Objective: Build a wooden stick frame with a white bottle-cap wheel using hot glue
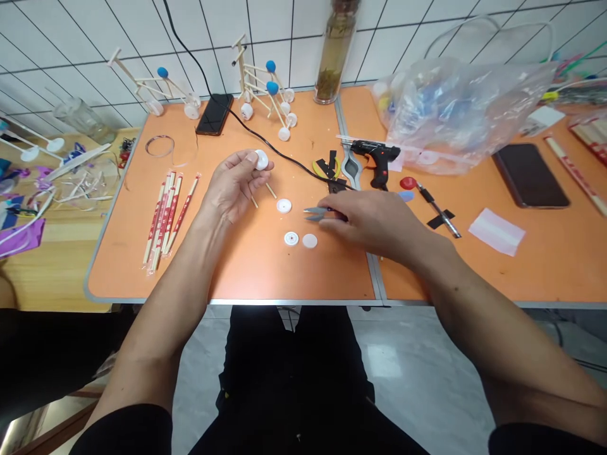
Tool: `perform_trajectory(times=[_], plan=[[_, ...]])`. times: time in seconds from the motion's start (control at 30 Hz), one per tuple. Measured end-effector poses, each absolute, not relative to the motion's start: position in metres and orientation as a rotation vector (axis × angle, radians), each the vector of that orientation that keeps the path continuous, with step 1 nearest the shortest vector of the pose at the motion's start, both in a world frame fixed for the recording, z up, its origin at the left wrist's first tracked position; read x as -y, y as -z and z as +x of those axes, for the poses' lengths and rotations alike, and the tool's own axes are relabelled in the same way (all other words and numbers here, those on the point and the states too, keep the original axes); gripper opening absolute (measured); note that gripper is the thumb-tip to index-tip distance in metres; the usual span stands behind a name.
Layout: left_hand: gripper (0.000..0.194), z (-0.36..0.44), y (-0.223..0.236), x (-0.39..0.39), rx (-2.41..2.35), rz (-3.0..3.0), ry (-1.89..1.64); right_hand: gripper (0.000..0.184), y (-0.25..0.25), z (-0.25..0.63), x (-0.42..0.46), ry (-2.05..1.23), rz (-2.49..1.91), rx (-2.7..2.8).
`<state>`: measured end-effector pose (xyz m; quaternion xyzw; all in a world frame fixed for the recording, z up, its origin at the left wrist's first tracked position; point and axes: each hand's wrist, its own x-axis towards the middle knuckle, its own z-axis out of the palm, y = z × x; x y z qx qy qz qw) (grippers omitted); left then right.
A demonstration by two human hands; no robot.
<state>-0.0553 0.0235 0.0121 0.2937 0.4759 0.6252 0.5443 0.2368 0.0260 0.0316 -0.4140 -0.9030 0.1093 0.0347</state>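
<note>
Between the thumb and fingers of my left hand [237, 183] is a white plastic disc [261, 160], pinched above the orange table. Two thin wooden sticks [270, 190] show just beside and below those fingers; whether the hand touches them I cannot tell. My right hand [367, 218] is closed around a pair of scissors [315, 213], its grey blades slightly apart and pointing left. Near the blade tips lies a white wheel-like disc [284, 206]. Closer to the table's front edge are a ringed white disc [291, 239] and a plain white disc [310, 241].
Wrapped chopsticks [165, 218] lie left of my forearm. Behind stand stick models with blue balls [272, 88], a black phone [215, 114] and a tall glass bottle [332, 60]. A black cable [279, 151] crosses the table towards a glue gun [377, 155]. A plastic bag [455, 114] sits right.
</note>
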Motion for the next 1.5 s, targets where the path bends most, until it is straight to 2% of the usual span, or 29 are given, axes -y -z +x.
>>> perform_trajectory(times=[0.2,0.33,0.47,0.73,0.8,0.93,1.03,1.2,1.5], plan=[[0.012,-0.054,-0.007,-0.024,-1.081,0.637,-1.502,0.024,-0.013,0.257,-0.019,-0.371,-1.216,2.819],[0.009,-0.054,-0.004,-0.025,-1.066,0.640,-1.501,0.029,-0.021,0.237,-0.028,-0.206,-1.250,2.765],[0.009,-0.055,-0.004,-0.025,-1.049,0.652,-1.501,0.027,-0.024,0.211,-0.039,-0.065,-1.235,2.954],[0.012,-0.051,-0.006,-0.024,-1.050,0.643,-1.490,0.034,-0.007,0.202,-0.044,0.132,-1.086,3.019],[0.012,-0.051,-0.005,-0.024,-1.057,0.649,-1.489,0.033,-0.007,0.202,-0.045,0.093,-1.120,2.970],[0.015,-0.052,-0.003,-0.024,-1.049,0.684,-1.490,0.029,-0.018,0.195,-0.048,-0.192,-1.201,2.709],[0.014,-0.050,-0.004,-0.023,-1.034,0.707,-1.496,0.024,-0.027,0.180,-0.052,-0.313,-1.037,2.479],[0.015,-0.043,-0.005,-0.020,-1.032,0.747,-1.528,0.026,-0.024,0.157,-0.055,-0.272,-0.909,2.308],[0.017,-0.033,-0.001,-0.018,-1.049,0.777,-1.506,0.032,-0.021,0.155,-0.049,-0.123,-1.039,2.361]])
